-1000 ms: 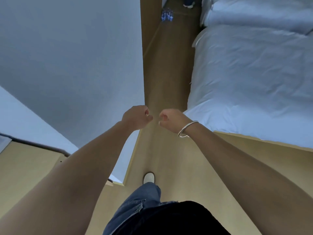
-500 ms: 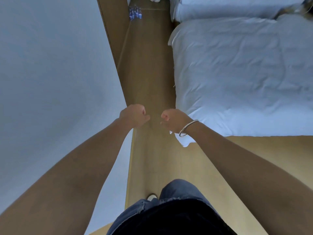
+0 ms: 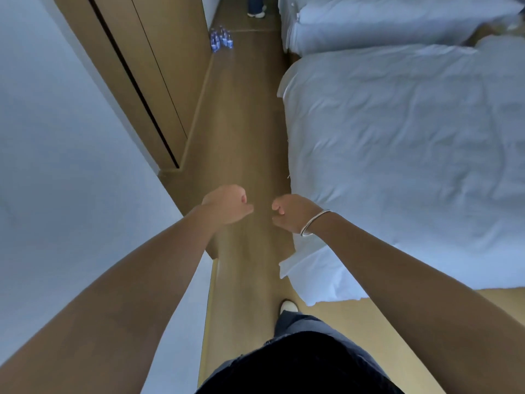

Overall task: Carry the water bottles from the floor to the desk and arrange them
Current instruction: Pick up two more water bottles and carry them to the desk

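wooden floor runs up the middle of the frame as a narrow aisle, with a pale wall filling the left side and a white-covered bed filling the right. from my feed i see a second bed at the upper right, and a wood panel with a dark vertical slot along the upper left. the water bottles stand in a small cluster on the floor at the top of the frame, left of centre, tight against the foot of that wood panel and well apart from both hands. just beyond them, at the very top edge, someone's leg and pale shoe show.

both arms reach forward over the aisle. my left hand is curled into a loose fist, fingers folded in, nothing in it. my right hand is curled the same way, also with nothing in it, and carries a silver bangle at the wrist. the two fists sit near each other at mid-frame without touching. at the bottom centre i can see dark clothing, a denim-clad leg and one white shoe on the floor beside the near corner of the bedcover
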Available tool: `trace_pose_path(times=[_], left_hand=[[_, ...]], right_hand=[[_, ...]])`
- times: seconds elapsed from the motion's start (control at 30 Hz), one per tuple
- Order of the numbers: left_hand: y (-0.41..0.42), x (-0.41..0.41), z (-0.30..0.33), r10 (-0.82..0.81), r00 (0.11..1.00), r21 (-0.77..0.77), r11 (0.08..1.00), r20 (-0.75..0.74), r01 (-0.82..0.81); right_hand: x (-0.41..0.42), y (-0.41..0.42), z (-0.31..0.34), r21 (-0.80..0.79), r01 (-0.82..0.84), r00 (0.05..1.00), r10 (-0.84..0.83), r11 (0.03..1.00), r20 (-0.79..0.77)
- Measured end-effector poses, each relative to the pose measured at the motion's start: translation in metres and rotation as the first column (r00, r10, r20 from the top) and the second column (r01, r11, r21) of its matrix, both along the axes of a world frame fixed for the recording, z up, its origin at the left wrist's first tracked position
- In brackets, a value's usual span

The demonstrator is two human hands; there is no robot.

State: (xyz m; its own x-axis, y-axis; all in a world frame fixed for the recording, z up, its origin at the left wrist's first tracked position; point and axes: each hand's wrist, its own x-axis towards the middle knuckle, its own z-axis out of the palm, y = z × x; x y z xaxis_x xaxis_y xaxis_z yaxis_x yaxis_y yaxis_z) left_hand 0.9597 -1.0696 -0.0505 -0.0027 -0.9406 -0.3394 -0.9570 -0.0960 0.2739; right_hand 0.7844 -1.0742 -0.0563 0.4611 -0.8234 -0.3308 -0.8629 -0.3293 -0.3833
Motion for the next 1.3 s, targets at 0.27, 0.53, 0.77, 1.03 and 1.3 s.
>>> trace_pose_path(times=[0.27,0.53,0.77,1.03,1.3], left_hand=[[-0.100,-0.027,-0.001,0.095,0.994,-0.005,0.995,-0.055,-0.095],[-0.189,-0.021,-0.022,0.116,0.992,0.045,0.993,-0.053,-0.113],[-0.300,0.000,-0.047,0.051,0.992,0.029,0.998,-0.120,-0.048],[-0.462,0.075,-0.047,0.054,0.989,0.008,0.999,-0.138,-0.053],[-0.564,0.140,-0.060,0.099,0.980,0.086,0.993,-0.174,-0.085]], right_hand=[[-0.019,-0.116,-0.007,0.033,-0.059,0.998,0.060,0.998,-0.032],[-0.017,-0.201,-0.025,0.052,-0.048,0.999,0.049,0.997,-0.012],[0.006,-0.299,-0.029,0.078,-0.015,1.000,0.016,0.997,-0.012],[0.065,-0.449,-0.014,0.100,0.057,0.998,-0.058,0.993,0.002],[0.128,-0.558,-0.024,0.152,0.089,0.995,-0.095,0.984,0.033]])
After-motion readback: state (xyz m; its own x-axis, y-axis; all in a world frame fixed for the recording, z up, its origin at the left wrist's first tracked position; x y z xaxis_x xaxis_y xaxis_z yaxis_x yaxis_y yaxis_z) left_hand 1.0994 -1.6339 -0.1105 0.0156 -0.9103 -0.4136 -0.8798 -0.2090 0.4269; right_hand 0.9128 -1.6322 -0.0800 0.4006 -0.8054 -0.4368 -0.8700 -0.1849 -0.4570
